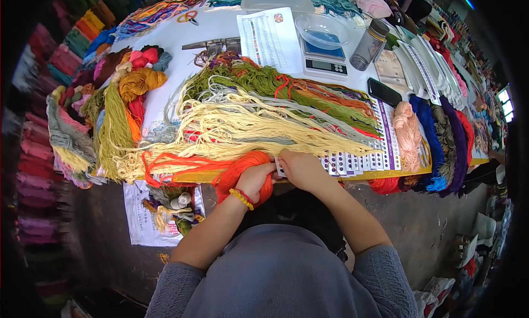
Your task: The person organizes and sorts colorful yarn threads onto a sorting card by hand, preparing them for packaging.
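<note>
My left hand [255,181] is closed inside a looped orange-red skein of thread [226,181] at the table's front edge. Its fingertips are partly covered by the strands. Close beside it, my right hand [301,169] pinches a small white card [280,167] between thumb and fingers; most of that card is hidden. Beyond both hands lie long pale yellow threads [242,122], stretched across the table over grey, green and red ones. White cards with punched holes [358,162] lie in an overlapping row to the right of my right hand.
A kitchen scale [325,64] carries a clear plastic bowl [322,31]. Near it are a printed sheet [269,39], a jar [368,45] and a phone [384,92]. Thread bundles hang over the table edge at left and right. A white sack [143,213] lies on the floor.
</note>
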Demonstrator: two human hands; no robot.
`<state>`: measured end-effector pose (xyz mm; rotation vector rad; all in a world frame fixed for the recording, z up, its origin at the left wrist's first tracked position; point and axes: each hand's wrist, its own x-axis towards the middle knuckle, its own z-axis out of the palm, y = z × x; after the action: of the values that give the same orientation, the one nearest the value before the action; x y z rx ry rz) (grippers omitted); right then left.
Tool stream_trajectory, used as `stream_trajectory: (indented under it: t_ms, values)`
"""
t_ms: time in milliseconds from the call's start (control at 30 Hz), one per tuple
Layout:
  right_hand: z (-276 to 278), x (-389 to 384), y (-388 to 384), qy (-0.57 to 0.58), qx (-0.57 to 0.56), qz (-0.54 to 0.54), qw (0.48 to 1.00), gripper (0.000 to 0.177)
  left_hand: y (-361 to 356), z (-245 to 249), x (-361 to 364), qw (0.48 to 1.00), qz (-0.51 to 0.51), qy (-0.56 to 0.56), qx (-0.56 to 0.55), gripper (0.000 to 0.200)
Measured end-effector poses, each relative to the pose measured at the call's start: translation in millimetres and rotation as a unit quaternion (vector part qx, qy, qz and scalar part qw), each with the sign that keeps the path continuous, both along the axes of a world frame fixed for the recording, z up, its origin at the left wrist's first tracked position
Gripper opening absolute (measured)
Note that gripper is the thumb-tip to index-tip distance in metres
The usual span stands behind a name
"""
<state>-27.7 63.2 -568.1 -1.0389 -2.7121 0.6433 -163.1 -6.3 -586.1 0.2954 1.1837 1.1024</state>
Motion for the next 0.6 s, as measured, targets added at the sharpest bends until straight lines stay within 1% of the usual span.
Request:
stream_trajectory:
  t_ms: [133, 200, 367, 433, 467, 500, 533, 567, 600]
  values:
    - [10, -2, -4, -0.027, 0.02, 0.016, 0.999, 0.025, 3, -18, 0, 1.0, -0.022, -0.009, 0.009, 0.015]
    - [11, -4, -3, -0.083, 0.036, 0.028, 0.995, 0.024, 2, -22, 1, 0.999, -0.028, -0.005, 0.017, 0.015]
    - [10, -5, -6, -0.082, 0.037, 0.032, 0.995, 0.024, 4, -34, 2, 0.999, -0.043, -0.019, 0.027, 0.017]
    - [10, -5, -6, -0.075, 0.039, 0.031, 0.996, 0.024, 3, -30, 2, 0.998, -0.053, 0.002, 0.029, 0.018]
    - [9, -6, -6, -0.075, 0.022, 0.008, 0.997, 0.022, 3, -32, 3, 0.998, -0.053, 0.003, 0.028, 0.018]
    - [8, -6, -5, -0.075, 0.004, -0.016, 0.997, 0.021, 4, -35, 5, 0.999, -0.035, 0.007, 0.027, 0.019]
    - [2, -5, -3, -0.074, 0.004, -0.016, 0.997, 0.021, 4, -36, 7, 0.999, -0.017, 0.011, 0.027, 0.019]
    - [-6, -3, 0, -0.007, -0.041, -0.035, 0.999, 0.024, 4, -37, 8, 0.999, -0.017, 0.011, 0.027, 0.019]
    - [-5, -3, 1, 0.061, -0.085, -0.053, 0.993, 0.026, 4, -33, 9, 0.999, -0.021, 0.034, 0.021, 0.02]
